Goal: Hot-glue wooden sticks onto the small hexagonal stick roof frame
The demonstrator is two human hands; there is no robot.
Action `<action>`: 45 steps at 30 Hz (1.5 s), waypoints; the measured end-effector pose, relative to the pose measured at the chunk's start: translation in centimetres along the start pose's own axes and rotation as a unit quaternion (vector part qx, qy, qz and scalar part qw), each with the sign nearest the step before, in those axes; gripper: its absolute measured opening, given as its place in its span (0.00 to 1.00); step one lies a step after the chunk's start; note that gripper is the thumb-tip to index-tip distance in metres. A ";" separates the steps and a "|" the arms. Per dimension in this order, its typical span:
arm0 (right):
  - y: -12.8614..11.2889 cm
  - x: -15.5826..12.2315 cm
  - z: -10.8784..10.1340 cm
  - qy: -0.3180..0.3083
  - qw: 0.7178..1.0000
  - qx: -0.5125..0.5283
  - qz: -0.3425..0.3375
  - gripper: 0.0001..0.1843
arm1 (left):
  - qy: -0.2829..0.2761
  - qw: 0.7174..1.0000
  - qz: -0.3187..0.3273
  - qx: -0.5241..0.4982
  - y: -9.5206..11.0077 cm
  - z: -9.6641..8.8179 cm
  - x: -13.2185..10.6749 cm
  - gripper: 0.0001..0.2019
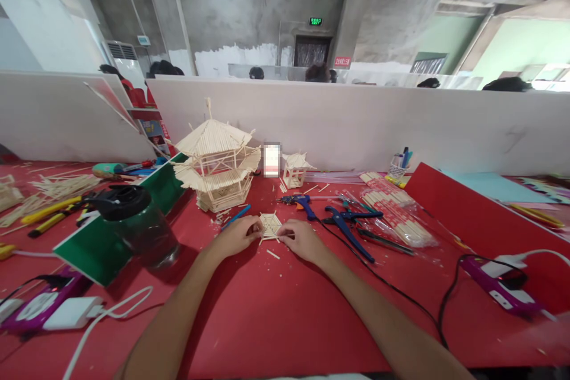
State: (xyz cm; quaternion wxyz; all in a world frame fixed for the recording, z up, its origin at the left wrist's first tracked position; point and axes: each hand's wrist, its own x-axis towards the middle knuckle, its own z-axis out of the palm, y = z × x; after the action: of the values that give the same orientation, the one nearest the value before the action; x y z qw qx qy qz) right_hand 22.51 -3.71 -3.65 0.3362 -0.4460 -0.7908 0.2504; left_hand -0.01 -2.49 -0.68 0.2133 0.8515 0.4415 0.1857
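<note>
A small hexagonal frame of thin wooden sticks (pixel 270 227) lies on the red table in front of me. My left hand (pixel 243 233) is closed at its left edge, thumb and fingers pinching the rim. On the opposite side, my right hand (pixel 303 238) is closed in a pinch, with the pale end of a wooden stick showing at its fingertips. One loose short stick (pixel 273 255) rests just below the frame. Behind the left hand stands a large two-tiered stick pavilion (pixel 218 160), and farther back a small stick pavilion (pixel 296 170).
Right of my hands lie a blue glue gun (pixel 304 204), a blue-handled cutter (pixel 350 231) and bagged sticks (pixel 396 214). A dark water bottle (pixel 145 228) stands left by a green board (pixel 95 249). Purple power strips (pixel 499 288) and cables flank both sides.
</note>
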 end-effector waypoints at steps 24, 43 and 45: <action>-0.1 0.0 0.2 -0.003 0.998 -0.062 -0.010 0.10 | 0.011 0.995 -0.075 -0.064 -0.9 1.4 0.8 0.08; 0.1 -0.1 0.5 0.002 1.000 -0.018 0.000 0.12 | 0.028 0.988 -0.134 -0.073 -1.6 2.3 1.3 0.06; 0.2 0.0 0.4 0.005 1.000 -0.019 -0.005 0.13 | 0.030 0.987 -0.136 -0.077 -1.6 2.3 1.2 0.05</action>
State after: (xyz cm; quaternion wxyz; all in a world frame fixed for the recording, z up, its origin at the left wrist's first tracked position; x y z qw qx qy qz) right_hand 22.33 -3.64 -4.08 0.3327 -0.4498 -0.7960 0.2311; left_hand 0.79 -1.12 -3.29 0.2883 0.7588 0.5436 0.2135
